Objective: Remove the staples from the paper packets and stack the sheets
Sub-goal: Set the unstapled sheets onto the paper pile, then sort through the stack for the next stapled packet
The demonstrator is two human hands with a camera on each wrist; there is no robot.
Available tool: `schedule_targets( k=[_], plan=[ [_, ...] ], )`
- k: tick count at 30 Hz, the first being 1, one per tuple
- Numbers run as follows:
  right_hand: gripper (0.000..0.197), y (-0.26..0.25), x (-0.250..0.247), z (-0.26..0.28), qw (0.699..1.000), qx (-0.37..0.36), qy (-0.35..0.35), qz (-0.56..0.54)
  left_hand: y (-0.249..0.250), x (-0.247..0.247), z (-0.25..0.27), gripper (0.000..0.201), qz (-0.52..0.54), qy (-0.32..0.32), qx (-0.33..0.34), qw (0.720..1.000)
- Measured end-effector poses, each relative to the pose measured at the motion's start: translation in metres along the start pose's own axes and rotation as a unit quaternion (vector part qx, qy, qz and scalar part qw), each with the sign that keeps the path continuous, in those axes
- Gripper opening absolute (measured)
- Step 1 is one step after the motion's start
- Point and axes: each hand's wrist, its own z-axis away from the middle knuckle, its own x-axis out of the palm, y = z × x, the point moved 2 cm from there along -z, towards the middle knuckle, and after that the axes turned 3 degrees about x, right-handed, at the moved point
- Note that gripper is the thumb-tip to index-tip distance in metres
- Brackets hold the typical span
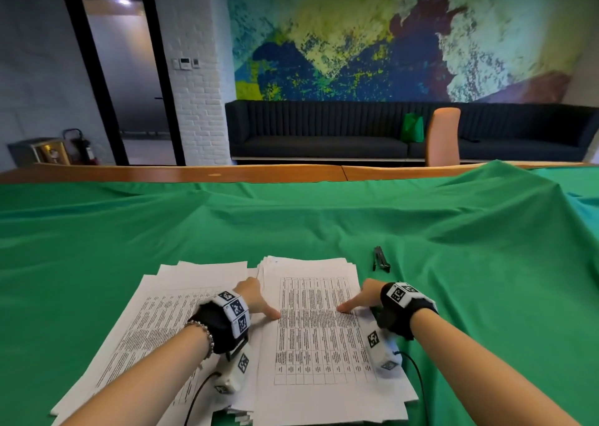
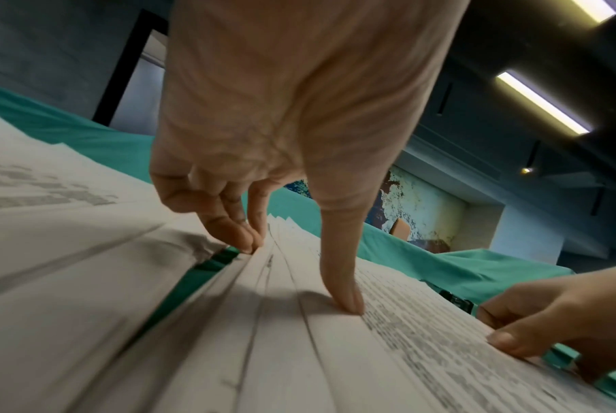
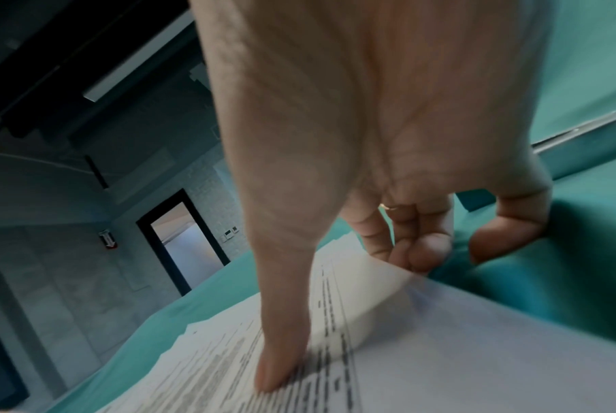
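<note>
Green cloth (image 1: pixel 324 218); thick uneven stack (image 1: pixel 324 390), printed tables on top.

A dark sofa (image 1: pixel 324 133) stands beneath a colourful mural (image 1: pixel 389 36).

The person's forearms are bare, and each wrist carries a black fabric wrist strap (image 1: pixel 216 323) wrapped with a white band printed with black-and-white square marker codes (image 1: pixel 234 307). A white box-shaped camera unit bearing the same kind of marker (image 1: pixel 234 373) hangs under each wrist, with a thin black cable (image 1: pixel 197 396) trailing from it. The left wrist also wears a silver beaded bracelet (image 1: pixel 205 333), and a thin gold-coloured ring (image 3: pixel 388 207) sits on one finger of the right hand (image 3: pixel 380 156).
</note>
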Motion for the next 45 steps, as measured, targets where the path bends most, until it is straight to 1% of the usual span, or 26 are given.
schedule_targets(
  k=[1,2,4,5,6,9,10,12,14,15,16,17,18,19,20,21,22,23,24,26,28,30,33,38,42,45],
  plan=[
    [0.099,0.002,0.0,-0.002,1.0,-0.001,0.0,-0.007,0.001,0.0,0.0,0.073,0.007,0.003,-0.002,1.0],
    [0.093,0.003,0.0,-0.002,1.0,-0.001,-0.004,-0.013,0.002,0.0,0.001,0.074,0.015,0.008,-0.003,1.0],
    [0.072,0.002,0.0,0.002,1.0,0.0,-0.014,-0.027,0.004,0.004,0.0,0.08,0.038,0.018,0.008,0.999],
    [0.068,0.003,0.0,0.002,0.999,0.0,-0.016,-0.03,0.006,0.006,0.001,0.082,0.054,0.021,0.017,0.998],
    [0.071,0.004,-0.001,0.002,0.999,-0.001,-0.016,-0.032,0.009,0.008,0.004,0.082,0.066,0.02,0.027,0.997],
    [0.095,0.011,-0.002,-0.006,0.999,0.007,-0.004,-0.034,0.018,0.016,0.011,0.082,0.091,0.023,0.061,0.994],
    [0.096,0.011,-0.003,-0.005,0.999,0.01,-0.003,-0.033,0.021,0.017,0.013,0.082,0.108,0.025,0.072,0.991],
    [0.084,0.009,-0.004,0.003,0.999,0.013,0.0,-0.041,0.026,0.019,0.013,0.081,0.152,0.025,0.095,0.983],
    [0.071,0.01,-0.005,0.006,0.997,0.017,0.003,-0.069,0.031,0.021,0.013,0.089,0.189,-0.006,0.108,0.976],
    [0.07,0.012,-0.005,0.007,0.997,0.02,0.002,-0.081,0.033,0.023,0.013,0.091,0.209,-0.027,0.11,0.971],
    [0.071,0.014,-0.006,0.004,0.996,0.021,0.002,-0.084,0.036,0.025,0.013,0.09,0.2,-0.036,0.11,0.973],
    [0.074,0.017,-0.007,0.001,0.996,0.02,-0.001,-0.085,0.037,0.027,0.015,0.089,0.176,-0.028,0.096,0.979],
    [0.079,0.02,-0.007,-0.003,0.996,0.017,-0.005,-0.09,0.036,0.027,0.015,0.088,0.114,-0.002,0.074,0.991],
    [0.089,0.024,-0.007,-0.008,0.995,0.016,-0.011,-0.102,0.035,0.026,0.016,0.086,0.046,0.024,0.061,0.997],
    [0.099,0.028,-0.006,-0.014,0.993,0.015,-0.016,-0.114,0.035,0.025,0.019,0.085,0.01,0.032,0.052,0.998],
    [0.106,0.031,-0.005,-0.019,0.992,0.014,-0.022,-0.123,0.035,0.025,0.021,0.084,-0.005,0.032,0.047,0.998],
    [0.109,0.032,-0.004,-0.021,0.991,0.013,-0.023,-0.13,0.034,0.026,0.02,0.083,-0.006,0.028,0.039,0.999],
    [0.105,0.031,-0.004,-0.019,0.991,0.012,-0.021,-0.134,0.035,0.026,0.021,0.083,-0.005,0.027,0.033,0.999],
    [0.096,0.028,-0.005,-0.013,0.991,0.012,-0.018,-0.132,0.034,0.026,0.02,0.084,-0.003,0.026,0.024,0.999],
    [0.071,0.024,-0.006,-0.005,0.992,0.019,-0.013,-0.127,0.033,0.026,0.018,0.086,0.002,0.025,0.011,1.0],
    [0.058,0.024,-0.005,-0.003,0.992,0.021,-0.01,-0.126,0.031,0.025,0.014,0.089,0.012,0.023,-0.005,1.0],
    [0.055,0.025,-0.004,-0.003,0.991,0.019,-0.011,-0.134,0.029,0.025,0.012,0.092,0.007,0.027,-0.019,0.999],
    [0.058,0.028,-0.003,-0.009,0.989,0.018,-0.014,-0.145,0.027,0.024,0.008,0.1,-0.013,0.045,-0.029,0.998],
    [0.033,0.023,-0.005,0.0,0.99,0.015,-0.011,-0.142,0.03,0.025,0.009,0.096,-0.008,0.036,-0.048,0.998],
    [0.039,0.024,-0.004,-0.001,0.989,0.015,-0.013,-0.147,0.033,0.02,0.011,0.096,0.005,0.033,-0.066,0.997],
    [0.04,0.023,-0.004,0.002,0.989,0.012,-0.011,-0.146,0.028,0.017,0.006,0.094,0.055,0.011,-0.063,0.996]
  ],
)
